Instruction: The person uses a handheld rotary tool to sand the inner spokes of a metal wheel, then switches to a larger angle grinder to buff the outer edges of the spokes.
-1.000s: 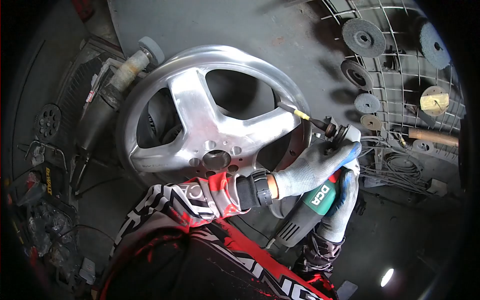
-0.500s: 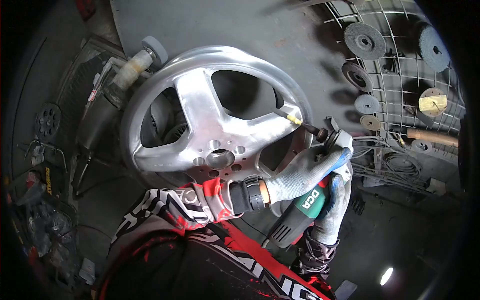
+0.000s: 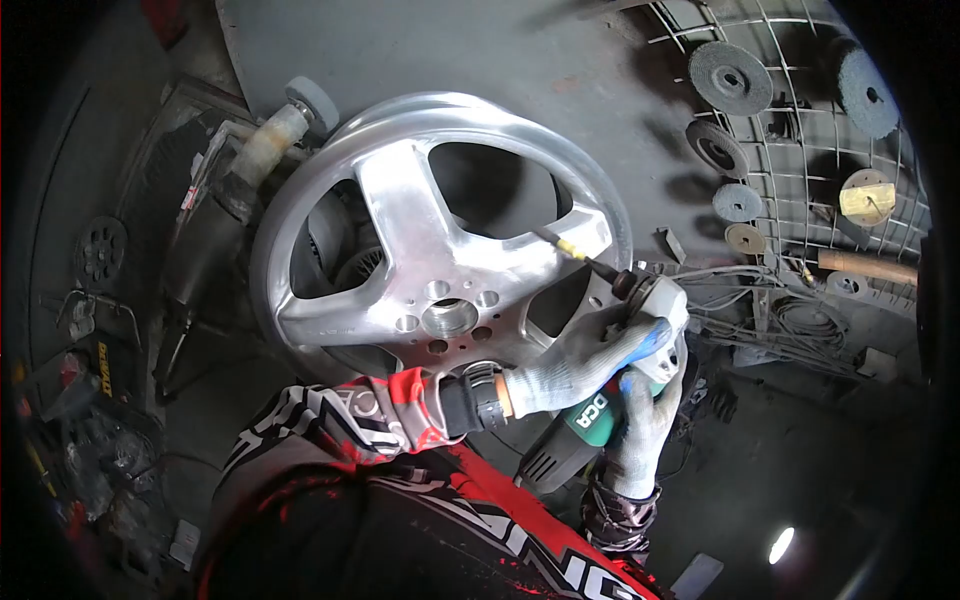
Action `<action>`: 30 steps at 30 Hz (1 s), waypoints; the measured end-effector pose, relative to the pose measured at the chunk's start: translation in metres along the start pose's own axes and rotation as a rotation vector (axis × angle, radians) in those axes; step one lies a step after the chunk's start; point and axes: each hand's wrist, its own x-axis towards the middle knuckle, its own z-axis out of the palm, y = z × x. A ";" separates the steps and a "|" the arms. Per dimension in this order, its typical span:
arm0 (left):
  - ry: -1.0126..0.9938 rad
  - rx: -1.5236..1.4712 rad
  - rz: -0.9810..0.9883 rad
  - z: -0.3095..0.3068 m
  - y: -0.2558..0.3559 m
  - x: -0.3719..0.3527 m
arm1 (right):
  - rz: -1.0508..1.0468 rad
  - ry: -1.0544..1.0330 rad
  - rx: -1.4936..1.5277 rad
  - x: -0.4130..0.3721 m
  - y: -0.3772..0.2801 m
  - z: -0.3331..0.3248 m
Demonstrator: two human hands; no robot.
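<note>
A bare-metal alloy wheel (image 3: 405, 200) with broad polished spokes lies face up in front of me. My left hand (image 3: 585, 365), in a white-and-blue knit glove with a black watch (image 3: 485, 395) at the wrist, wraps over the head end of a green-and-black DCA angle grinder (image 3: 590, 420). Around the grinder's body below it closes my right hand (image 3: 645, 440), gloved the same way. A thin rod bit (image 3: 572, 249) with a yellow band juts from the grinder's head. Its tip overlaps the right spoke in this view.
On the right, a wire rack (image 3: 780, 95) carries several abrasive discs (image 3: 730, 78), with coiled cables (image 3: 805, 320) under it. Another power tool with a round wheel (image 3: 265, 140) lies left of the rim. Plastic bags and clutter (image 3: 100, 455) fill the lower left.
Both hands and the grinder have shifted left across the wheel's right side. The rod's tip sits slightly lower and farther left on the spoke. Both hands keep their grip.
</note>
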 end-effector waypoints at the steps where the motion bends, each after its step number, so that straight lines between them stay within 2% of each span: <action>1: -0.002 0.000 -0.003 0.000 -0.003 -0.002 | 0.001 -0.015 -0.008 -0.002 -0.002 0.002; 8: 0.042 0.137 0.058 0.006 0.003 0.013 | -0.020 0.020 -0.019 0.017 -0.008 -0.004; 12: -0.025 0.027 0.100 0.015 -0.003 0.042 | -0.007 0.008 0.046 0.034 -0.021 -0.008; 16: 0.010 0.054 0.006 0.025 0.010 0.053 | -0.017 -0.040 0.071 0.052 -0.024 -0.017; 22: 0.011 -0.072 0.042 0.031 0.006 0.064 | 0.059 -0.074 0.112 0.066 -0.027 -0.028; 23: 0.013 -0.074 0.041 0.032 0.011 0.064 | 0.065 -0.098 0.125 0.067 -0.028 -0.029; 25: 0.065 0.112 0.040 0.034 0.015 0.067 | 0.071 -0.107 0.123 0.070 -0.028 -0.036; 30: 0.059 0.014 0.021 0.032 0.012 0.070 | 0.116 -0.100 0.111 0.075 -0.028 -0.037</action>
